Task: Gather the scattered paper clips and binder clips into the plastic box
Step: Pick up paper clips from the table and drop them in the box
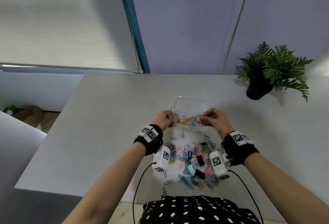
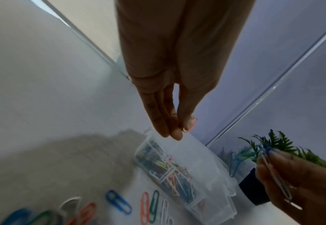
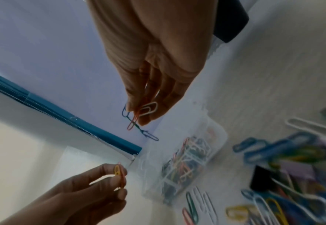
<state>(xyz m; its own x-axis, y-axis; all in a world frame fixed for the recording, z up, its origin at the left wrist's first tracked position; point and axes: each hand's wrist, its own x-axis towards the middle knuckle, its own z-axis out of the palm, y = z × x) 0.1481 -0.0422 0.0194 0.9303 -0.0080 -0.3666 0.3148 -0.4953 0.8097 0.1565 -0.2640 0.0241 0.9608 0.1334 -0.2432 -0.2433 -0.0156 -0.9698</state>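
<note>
Clips on grey table, fern beside wall

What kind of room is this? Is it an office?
Probably an office or study corner. There is a plain grey desk against a wall, a window blind with a bead chain, a small potted plant, and a pile of coloured paper clips beside a clear plastic box.

Looking like an office or study room, going by a plain grey desk standing against a pale lilac wall. Showing a roller blind with a bead chain hanging at eleven o'clock, and a small potted fern sitting at two o'clock.
</note>
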